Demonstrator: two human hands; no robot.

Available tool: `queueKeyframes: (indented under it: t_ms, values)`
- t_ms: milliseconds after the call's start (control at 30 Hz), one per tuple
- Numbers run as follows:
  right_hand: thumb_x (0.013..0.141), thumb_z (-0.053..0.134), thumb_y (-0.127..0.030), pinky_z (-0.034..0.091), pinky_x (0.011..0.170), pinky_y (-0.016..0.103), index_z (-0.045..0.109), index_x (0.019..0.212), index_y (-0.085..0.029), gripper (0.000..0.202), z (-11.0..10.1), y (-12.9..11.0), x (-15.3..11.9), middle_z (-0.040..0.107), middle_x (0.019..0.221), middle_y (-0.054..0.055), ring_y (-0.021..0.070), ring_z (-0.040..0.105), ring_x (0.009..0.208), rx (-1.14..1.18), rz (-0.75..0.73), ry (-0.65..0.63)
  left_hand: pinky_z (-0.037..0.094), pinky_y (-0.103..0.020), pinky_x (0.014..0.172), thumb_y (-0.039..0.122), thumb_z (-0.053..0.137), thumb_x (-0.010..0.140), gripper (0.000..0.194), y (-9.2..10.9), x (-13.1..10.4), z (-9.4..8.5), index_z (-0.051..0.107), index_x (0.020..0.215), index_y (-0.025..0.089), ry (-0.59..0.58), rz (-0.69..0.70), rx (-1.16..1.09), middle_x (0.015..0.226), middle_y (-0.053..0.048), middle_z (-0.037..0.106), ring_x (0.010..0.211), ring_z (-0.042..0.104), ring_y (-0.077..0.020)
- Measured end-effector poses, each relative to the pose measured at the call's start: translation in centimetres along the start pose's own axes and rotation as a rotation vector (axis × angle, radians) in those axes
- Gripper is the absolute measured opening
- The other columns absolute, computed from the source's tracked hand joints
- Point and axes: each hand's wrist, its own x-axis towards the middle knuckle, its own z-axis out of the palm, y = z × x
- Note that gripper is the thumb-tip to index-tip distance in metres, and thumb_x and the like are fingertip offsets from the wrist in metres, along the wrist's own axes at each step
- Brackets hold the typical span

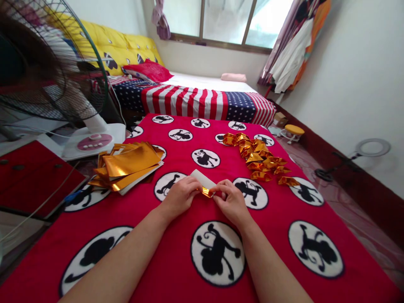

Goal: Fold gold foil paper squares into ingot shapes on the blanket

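A small sheet of gold paper, its pale back facing up and its near edge folded to show gold, is held low over the red cloth. My left hand pinches its left side, fingers closed. At its right side my right hand grips the folded edge between thumb and fingers. To the left lies a loose stack of flat gold sheets. Several folded gold paper pieces sit grouped on the cloth at the right.
A fan stands at the left, near the paper stack. Beyond the cloth-covered surface is a bed with a striped and starred cover. A yellow stool and a ring-light stand are on the floor at the right.
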Motion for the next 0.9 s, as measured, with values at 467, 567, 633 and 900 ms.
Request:
queueKeyframes:
  t_ms: [467, 567, 633, 900]
  values:
    - [0.077, 0.065, -0.015, 0.037, 0.062, 0.023, 0.077, 0.083, -0.029, 0.020, -0.1, -0.7, -0.3, 0.064, 0.083, -0.002, 0.0110, 0.055, 0.070, -0.052, 0.014, -0.088, 0.046, -0.030, 0.084, 0.022, 0.070, 0.081, 0.005, -0.5, -0.2, -1.1, 0.073, 0.084, 0.024, -0.122, -0.004, -0.120, 0.095, -0.003, 0.066, 0.091, 0.060, -0.0165]
    - [0.077, 0.063, -0.015, 0.036, 0.060, 0.024, 0.077, 0.082, -0.029, 0.021, -0.2, -0.9, -0.2, 0.065, 0.082, -0.002, 0.0111, 0.055, 0.068, -0.077, 0.047, -0.101, 0.045, -0.030, 0.085, 0.025, 0.071, 0.081, 0.004, -0.7, -0.3, -1.1, 0.075, 0.082, 0.024, -0.141, -0.006, -0.117, 0.095, -0.003, 0.066, 0.091, 0.060, -0.0165]
    - [0.077, 0.063, -0.017, 0.036, 0.060, 0.024, 0.077, 0.081, -0.028, 0.018, -0.1, -1.0, -0.2, 0.066, 0.081, -0.001, 0.0115, 0.055, 0.067, -0.095, 0.063, -0.088, 0.046, -0.031, 0.085, 0.025, 0.072, 0.080, 0.004, -0.7, -0.3, -1.1, 0.075, 0.081, 0.024, -0.143, -0.018, -0.115, 0.094, -0.003, 0.066, 0.091, 0.060, -0.0166]
    - [0.074, 0.061, -0.017, 0.037, 0.059, 0.024, 0.070, 0.080, -0.024, 0.013, 0.5, -1.0, -0.1, 0.069, 0.077, -0.001, 0.0131, 0.058, 0.066, -0.106, 0.104, -0.030, 0.046, -0.032, 0.084, 0.024, 0.069, 0.082, 0.005, -0.1, 0.0, -1.1, 0.074, 0.082, 0.023, -0.123, -0.029, -0.107, 0.093, -0.004, 0.067, 0.090, 0.061, -0.0173]
